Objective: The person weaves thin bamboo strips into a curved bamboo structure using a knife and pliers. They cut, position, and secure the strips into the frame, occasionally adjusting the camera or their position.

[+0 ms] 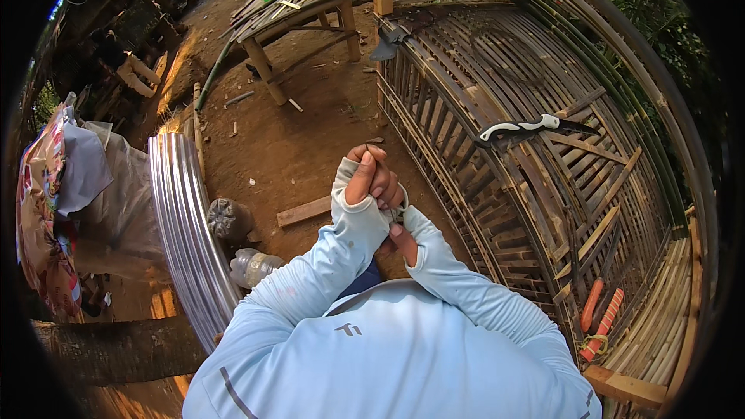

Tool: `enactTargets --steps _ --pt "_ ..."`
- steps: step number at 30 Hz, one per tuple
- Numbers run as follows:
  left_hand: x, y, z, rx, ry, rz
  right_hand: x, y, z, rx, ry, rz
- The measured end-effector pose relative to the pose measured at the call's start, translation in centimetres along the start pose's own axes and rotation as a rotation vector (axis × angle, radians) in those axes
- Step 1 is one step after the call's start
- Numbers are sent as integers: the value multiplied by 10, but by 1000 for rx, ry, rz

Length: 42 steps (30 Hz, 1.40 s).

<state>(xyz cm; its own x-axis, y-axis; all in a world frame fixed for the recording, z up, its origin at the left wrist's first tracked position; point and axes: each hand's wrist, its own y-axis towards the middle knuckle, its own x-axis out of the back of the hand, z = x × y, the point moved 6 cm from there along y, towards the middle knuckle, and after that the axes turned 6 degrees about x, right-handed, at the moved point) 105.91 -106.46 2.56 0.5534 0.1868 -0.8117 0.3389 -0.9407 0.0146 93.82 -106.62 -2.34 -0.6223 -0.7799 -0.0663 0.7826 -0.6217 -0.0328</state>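
While my left hand (365,178) pinches a thin dark strip (368,149) that points up and away, I see my right hand (397,237) curled closed just below it, nearer my chest.

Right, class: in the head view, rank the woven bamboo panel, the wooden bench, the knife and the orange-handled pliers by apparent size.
1. Bamboo panel
2. Wooden bench, though farther off
3. Knife
4. Orange-handled pliers, close to the knife, so unsure

Sunlit bare dirt ground (303,140) outdoors, with a wooden bench (299,12) beyond, a woven bamboo frame (543,209) at right, corrugated metal sheet (182,217) at left, and trees behind.
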Motion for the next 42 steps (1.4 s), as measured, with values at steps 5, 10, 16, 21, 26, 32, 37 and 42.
enactTargets --steps 5,10,16,21,26,32,37,42 --pt "36 20 -25 -92 -122 -158 5 12 9 -115 62 93" --pt "64 33 -77 -234 -199 -322 4 10 -12 -305 277 327" --pt "109 71 -196 -493 -296 -251 -7 8 -22 -371 398 371" --pt "176 83 -306 -623 -198 -168 12 2 -10 -428 226 327" --pt "230 77 -357 -617 -137 -258 33 -16 1 -375 169 315" --pt "255 71 -343 -576 -244 -252 14 -48 23 -594 409 348" --pt "273 80 -343 -599 -236 -294 14 -50 29 -320 -135 315" --pt "270 114 -362 -673 -159 -549 -1 -59 14 -154 -619 553"
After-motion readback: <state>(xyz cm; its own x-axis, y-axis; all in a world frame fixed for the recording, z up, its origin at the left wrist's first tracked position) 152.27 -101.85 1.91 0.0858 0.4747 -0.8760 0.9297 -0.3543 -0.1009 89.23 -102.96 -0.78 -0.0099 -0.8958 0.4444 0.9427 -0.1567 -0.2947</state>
